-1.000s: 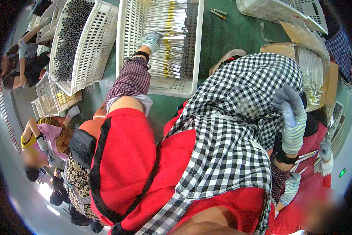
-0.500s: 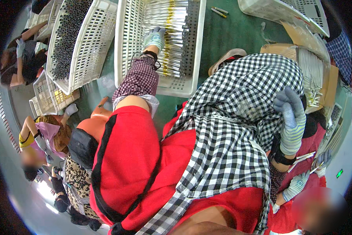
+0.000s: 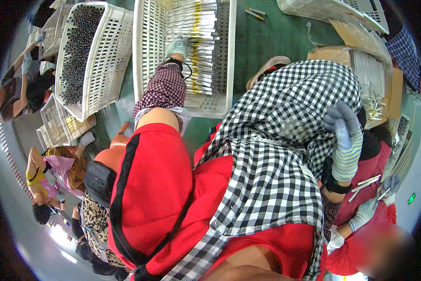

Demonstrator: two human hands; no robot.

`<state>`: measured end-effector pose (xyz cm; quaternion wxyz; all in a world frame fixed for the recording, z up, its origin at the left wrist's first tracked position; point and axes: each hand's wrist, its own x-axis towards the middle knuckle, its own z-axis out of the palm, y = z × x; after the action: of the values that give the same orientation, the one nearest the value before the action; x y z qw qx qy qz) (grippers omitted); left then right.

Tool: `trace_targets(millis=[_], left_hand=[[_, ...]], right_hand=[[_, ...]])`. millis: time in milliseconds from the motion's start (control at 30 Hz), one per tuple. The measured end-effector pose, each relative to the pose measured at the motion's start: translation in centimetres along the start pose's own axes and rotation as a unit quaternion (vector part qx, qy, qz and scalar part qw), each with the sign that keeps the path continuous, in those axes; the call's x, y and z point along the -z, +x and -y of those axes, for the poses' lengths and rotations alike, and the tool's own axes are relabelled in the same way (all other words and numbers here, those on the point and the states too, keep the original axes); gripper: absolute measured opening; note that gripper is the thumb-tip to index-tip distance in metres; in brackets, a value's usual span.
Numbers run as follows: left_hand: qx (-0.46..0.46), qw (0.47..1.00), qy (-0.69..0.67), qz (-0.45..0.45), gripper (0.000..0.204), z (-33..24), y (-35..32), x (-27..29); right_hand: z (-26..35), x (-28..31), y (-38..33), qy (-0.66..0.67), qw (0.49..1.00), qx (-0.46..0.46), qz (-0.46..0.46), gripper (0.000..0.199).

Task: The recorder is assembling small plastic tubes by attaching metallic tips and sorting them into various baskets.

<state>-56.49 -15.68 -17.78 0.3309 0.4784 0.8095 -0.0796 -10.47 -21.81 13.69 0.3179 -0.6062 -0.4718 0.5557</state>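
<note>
My left hand [image 3: 177, 47], in a striped knit glove, reaches into a white slotted plastic crate [image 3: 230, 70]. It lies at the left side of a layer of thin silvery-white rods [image 3: 203, 51] with yellow bands and grey ends. Its fingers look stretched over the rods, and their tips show only in part. My right hand [image 3: 345, 136], gloved in grey with pale stripes, rests by the black-and-white checked apron [image 3: 308, 98] over my knee. Its fingers are loosely bent and apart, and nothing shows in them.
Left of my crate, another crate [image 3: 102, 61] holds many dark tubes. Two loose rods [image 3: 255, 15] lie on the green floor [image 3: 266, 40]. A cardboard box [image 3: 395, 93] of white rods [image 3: 370, 84] stands at right. A co-worker's gloved hand [image 3: 364, 214] is close behind my right arm; others work at left.
The view has shifted slightly, so the crates sit a little further left in it. My left hand stays over the rods, its fingers showing less. My right hand has barely moved.
</note>
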Motion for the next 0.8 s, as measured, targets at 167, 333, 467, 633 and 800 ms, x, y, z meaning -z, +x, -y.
trace_targets(millis=[167, 333, 467, 633, 800], left_hand=[[-0.21, 0.947, 0.221, -0.103, 0.035, -1.9, -1.4, 0.1], [-0.073, 0.977, 0.148, -0.133, 0.034, -1.4, 0.7, -1.3], [-0.075, 0.976, 0.14, -0.15, 0.028, -3.0, -1.9, -0.5], [-0.176, 0.956, 0.122, -0.201, 0.029, -2.8, -2.1, -0.4], [-0.408, 0.828, 0.312, -0.224, 0.039, -7.8, -3.6, -0.4]], right_hand=[[0.0, 0.3, 0.1, 0.002, 1.0, 0.0, 0.0, 0.035], [0.0, 0.0, 0.0, 0.004, 1.0, 0.008, 0.019, 0.034], [-0.4, -0.2, -0.3, 0.008, 1.0, 0.004, -0.003, 0.034], [-0.5, -0.1, 0.0, 0.018, 1.0, 0.016, 0.001, 0.035], [-0.5, -0.1, 0.2, 0.011, 1.0, 0.018, 0.0, 0.034]])
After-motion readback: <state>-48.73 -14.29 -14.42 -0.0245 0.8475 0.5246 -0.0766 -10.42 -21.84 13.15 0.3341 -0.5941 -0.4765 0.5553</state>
